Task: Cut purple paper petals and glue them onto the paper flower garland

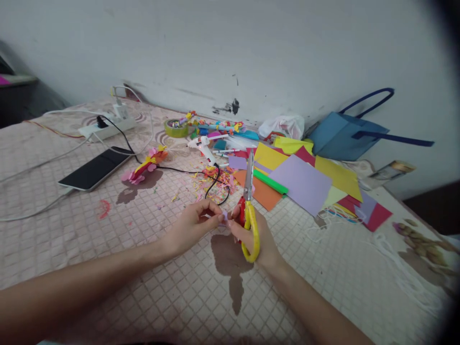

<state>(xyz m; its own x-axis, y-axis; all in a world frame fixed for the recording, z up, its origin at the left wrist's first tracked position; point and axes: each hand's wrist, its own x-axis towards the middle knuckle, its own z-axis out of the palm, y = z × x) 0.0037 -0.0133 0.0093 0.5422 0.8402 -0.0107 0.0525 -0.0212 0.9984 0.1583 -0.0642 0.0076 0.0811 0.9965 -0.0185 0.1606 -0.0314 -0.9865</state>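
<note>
The left hand (197,224) has its fingers pinched on a small lilac piece (225,217), and the right hand (265,237) brings its fingertips against the other side. The right hand also holds yellow-and-red scissors (248,194), blades pointing away. Beyond the fingers lie paper scraps (212,183) and a white glue gun (204,149); rightward, coloured sheets (302,182).

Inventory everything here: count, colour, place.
Scissors: one, yellow-red, front
Small piece: one, lilac, front
Power strip: one, white, left
Cables: several, mixed, left
Device: one, black, left
Craft item: one, multicoloured, left
Tape roll: one, green, rear
Glue gun: one, white, centre
Scraps: many, mixed, centre
Sheets: several, mixed, right
Tote: one, blue, right
Plastic bag: one, white, rear
String: uncounted, white, right
Tablecloth: one, pale, beneath
Wall: one, white, behind
Left hand, right hand: two, front
</note>
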